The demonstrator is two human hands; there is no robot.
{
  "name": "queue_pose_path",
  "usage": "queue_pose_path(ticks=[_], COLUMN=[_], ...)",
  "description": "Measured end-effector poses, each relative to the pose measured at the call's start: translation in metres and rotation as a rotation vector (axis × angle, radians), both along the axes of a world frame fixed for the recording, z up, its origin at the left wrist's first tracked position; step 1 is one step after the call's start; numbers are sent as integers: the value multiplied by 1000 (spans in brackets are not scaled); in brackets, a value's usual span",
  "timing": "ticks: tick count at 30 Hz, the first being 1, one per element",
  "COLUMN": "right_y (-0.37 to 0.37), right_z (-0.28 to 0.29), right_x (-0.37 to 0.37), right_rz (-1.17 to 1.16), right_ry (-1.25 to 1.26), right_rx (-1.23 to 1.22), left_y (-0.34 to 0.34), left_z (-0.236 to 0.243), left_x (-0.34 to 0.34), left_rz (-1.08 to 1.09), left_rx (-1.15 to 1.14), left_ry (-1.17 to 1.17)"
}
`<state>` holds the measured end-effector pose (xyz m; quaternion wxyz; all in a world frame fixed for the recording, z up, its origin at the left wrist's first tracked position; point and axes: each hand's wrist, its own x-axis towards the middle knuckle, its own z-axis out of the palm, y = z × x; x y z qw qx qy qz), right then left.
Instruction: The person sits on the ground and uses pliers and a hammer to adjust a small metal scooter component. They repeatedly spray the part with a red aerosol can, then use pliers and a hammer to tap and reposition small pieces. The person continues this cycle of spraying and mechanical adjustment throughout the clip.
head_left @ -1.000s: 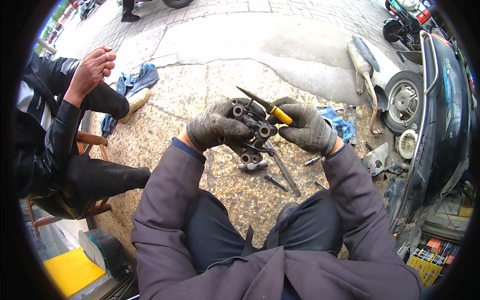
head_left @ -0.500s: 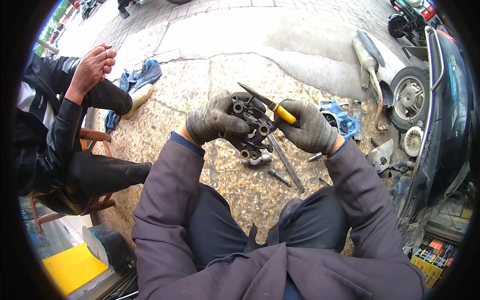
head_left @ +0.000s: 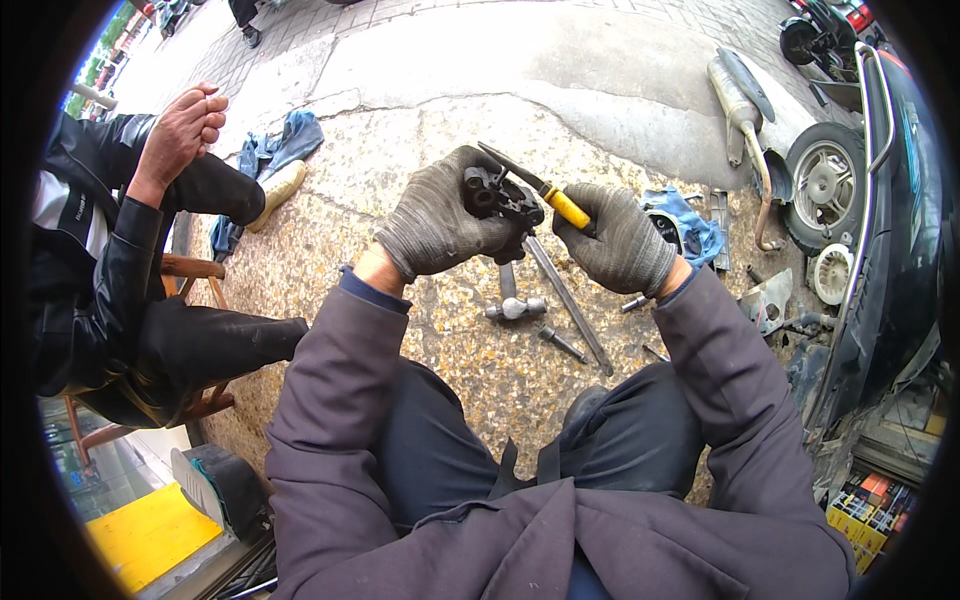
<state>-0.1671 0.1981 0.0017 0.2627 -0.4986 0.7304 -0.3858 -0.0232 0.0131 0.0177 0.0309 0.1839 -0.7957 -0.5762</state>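
Note:
My left hand (head_left: 430, 220), in a dirty grey glove, is closed on a black metal part (head_left: 500, 200) with bosses and holes. My right hand (head_left: 620, 245), gloved likewise, grips the yellow handle (head_left: 568, 208) of a dark pointed tool, whose tip lies across the top of the part. On the speckled floor below are a hammer (head_left: 518, 308), a long steel bar (head_left: 575, 315) and a short metal cylinder (head_left: 562, 345). The hammer's handle disappears behind the part.
A seated co-worker's hands (head_left: 180, 135) and a wooden stool (head_left: 190, 267) are at left. At right lie an exhaust (head_left: 740, 120), a wheel (head_left: 822, 190), blue cloth (head_left: 700, 235) and a white part (head_left: 832, 275), beside dark scooter bodywork (head_left: 895, 220).
Both hands have risen with the part and tool. The part has turned, so its ringed holes show less, and the hammer below is more exposed.

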Motion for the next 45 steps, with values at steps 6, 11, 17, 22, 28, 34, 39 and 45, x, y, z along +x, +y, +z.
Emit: queue_pose_path(ticks=[6, 11, 17, 22, 28, 34, 39, 45], right_y=[-8, -12, -16, -9, -12, -19, -29, -18], right_z=[0, 2, -9, -4, -7, -14, -15, -17], right_x=[2, -3, 3, 5, 4, 3, 5, -3], right_rz=[-160, -10, -165, -91, -108, -144, -185, -234], right_ry=[-13, 79, -58, 10, 10, -27, 23, 24], right_rx=[71, 139, -83, -22, 63, 109, 137, -44], left_y=[10, 16, 8, 3, -3, 4, 5, -9], left_z=[-12, -13, -25, -22, -25, -24, -23, -32], left_x=[-12, -15, -13, -11, -11, -16, -23, -9], left_rz=[134, 181, 261, 184, 166, 239, 295, 90], left_rx=[-412, -182, -925, -647, -621, -827, -908, -59], left_ry=[174, 209, 182, 7, -33, -31, 39, 330])
